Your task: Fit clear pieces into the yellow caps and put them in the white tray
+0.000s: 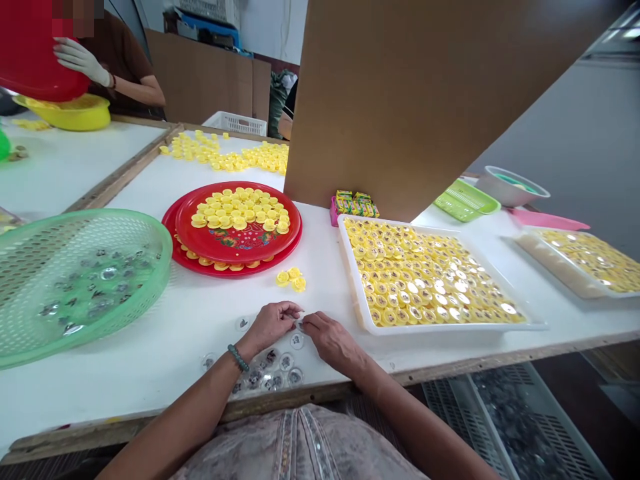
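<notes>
My left hand, with a beaded bracelet on its wrist, and my right hand meet over the table near its front edge. The fingers of both are pinched together around a small clear disc with a dark print, mostly hidden by the fingertips. Below and around the hands lie several more clear printed discs, some overlapping and some under my left wrist. Just beyond the hands sit a few loose yellow plastic caps.
Red plates of yellow caps stand ahead, a green basket with clear discs at left. A white tray of filled yellow pieces is at right. A cardboard panel rises behind. Across the table, a gloved person holds a red plate.
</notes>
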`<state>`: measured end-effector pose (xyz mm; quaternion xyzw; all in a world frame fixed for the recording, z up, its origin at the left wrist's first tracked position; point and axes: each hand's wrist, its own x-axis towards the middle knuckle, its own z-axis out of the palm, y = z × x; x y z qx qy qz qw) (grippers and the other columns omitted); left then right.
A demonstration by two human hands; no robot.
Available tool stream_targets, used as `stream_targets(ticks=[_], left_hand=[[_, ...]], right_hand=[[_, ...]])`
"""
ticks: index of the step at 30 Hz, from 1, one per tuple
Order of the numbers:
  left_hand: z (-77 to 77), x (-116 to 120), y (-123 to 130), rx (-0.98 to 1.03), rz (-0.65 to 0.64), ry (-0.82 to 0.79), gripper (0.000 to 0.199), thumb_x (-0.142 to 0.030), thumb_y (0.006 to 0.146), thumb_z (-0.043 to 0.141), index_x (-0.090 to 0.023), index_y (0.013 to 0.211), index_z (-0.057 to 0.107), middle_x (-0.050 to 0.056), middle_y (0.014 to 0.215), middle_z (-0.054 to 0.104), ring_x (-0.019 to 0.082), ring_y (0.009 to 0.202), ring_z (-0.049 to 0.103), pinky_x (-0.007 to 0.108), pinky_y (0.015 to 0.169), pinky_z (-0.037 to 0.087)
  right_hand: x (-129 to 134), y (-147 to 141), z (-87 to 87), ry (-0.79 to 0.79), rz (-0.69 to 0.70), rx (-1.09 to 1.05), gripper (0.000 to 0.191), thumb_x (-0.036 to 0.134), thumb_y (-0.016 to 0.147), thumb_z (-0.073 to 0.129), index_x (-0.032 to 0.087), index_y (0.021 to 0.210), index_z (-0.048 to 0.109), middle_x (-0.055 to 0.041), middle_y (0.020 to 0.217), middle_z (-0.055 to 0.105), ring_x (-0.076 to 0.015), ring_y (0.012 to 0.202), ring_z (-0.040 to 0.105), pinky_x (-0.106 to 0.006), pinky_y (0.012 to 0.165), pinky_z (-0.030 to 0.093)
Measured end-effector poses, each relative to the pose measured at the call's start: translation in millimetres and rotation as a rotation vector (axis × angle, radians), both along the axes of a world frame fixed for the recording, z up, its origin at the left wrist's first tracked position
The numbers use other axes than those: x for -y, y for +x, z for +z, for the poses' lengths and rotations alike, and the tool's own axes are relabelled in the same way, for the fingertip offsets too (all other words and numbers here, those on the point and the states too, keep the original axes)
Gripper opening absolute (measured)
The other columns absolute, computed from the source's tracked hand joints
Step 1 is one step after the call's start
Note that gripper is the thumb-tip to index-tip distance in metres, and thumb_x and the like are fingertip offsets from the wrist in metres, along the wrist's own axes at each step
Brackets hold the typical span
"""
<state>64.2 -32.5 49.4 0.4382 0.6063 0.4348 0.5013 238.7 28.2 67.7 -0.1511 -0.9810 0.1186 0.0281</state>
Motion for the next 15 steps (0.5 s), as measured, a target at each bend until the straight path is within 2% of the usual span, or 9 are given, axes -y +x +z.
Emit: stream_targets(ticks=[5,7,9,11,15], left_hand=[[5.6,0,0,0.175,0.042,-0.013,0.034,-0.017,0.065,0.056,-0.015,0.097,0.067,0.007,0.091,0.067,0.014,0.072,0.061,0.025,0.067,0.049],[7.2,1,0,0.221,0.052,-0.022,0.033,-0.018,0.065,0.059,-0.015,0.096,0.068,0.007,0.088,0.068,0.014,0.073,0.061,0.025,0.066,0.048],[7.9,1,1,0.235,0.062,-0.03,0.032,-0.019,0.065,0.06,-0.015,0.096,0.068,0.007,0.087,0.068,0.015,0.075,0.061,0.025,0.067,0.048],[7.3,1,1,0.235,0.073,-0.033,0.032,-0.019,0.065,0.06,-0.015,0.096,0.067,0.007,0.088,0.067,0.014,0.076,0.061,0.025,0.067,0.048],[4.5,-1,2,0.228,0.089,-0.042,0.033,-0.018,0.066,0.059,-0.015,0.098,0.067,0.006,0.086,0.066,0.013,0.071,0.061,0.025,0.066,0.049]], right_hand=[[-4,-1,-15.0,-0.089,-0.123,-0.191,0.026,-0.002,0.079,0.039,0.015,0.092,0.054,-0.0087,0.093,0.056,-0.0193,0.087,0.05,-0.032,0.077,0.045],[-6,-2,-15.4,-0.164,-0.185,-0.261,0.026,-0.002,0.08,0.038,0.015,0.092,0.053,-0.0077,0.09,0.056,-0.0182,0.084,0.051,-0.031,0.075,0.046],[-7,-2,-11.7,-0.194,-0.185,-0.259,0.023,0.0,0.081,0.039,0.016,0.092,0.053,-0.0069,0.09,0.056,-0.0178,0.085,0.052,-0.03,0.075,0.046],[-5,-2,-6.5,-0.127,-0.13,-0.189,0.018,0.004,0.083,0.043,0.016,0.093,0.053,-0.0075,0.091,0.057,-0.0191,0.088,0.051,-0.032,0.078,0.046],[-1,-4,-4.2,0.112,-0.029,-0.026,0.011,0.008,0.084,0.048,0.015,0.088,0.054,-0.0099,0.093,0.056,-0.0221,0.089,0.05,-0.034,0.079,0.046]])
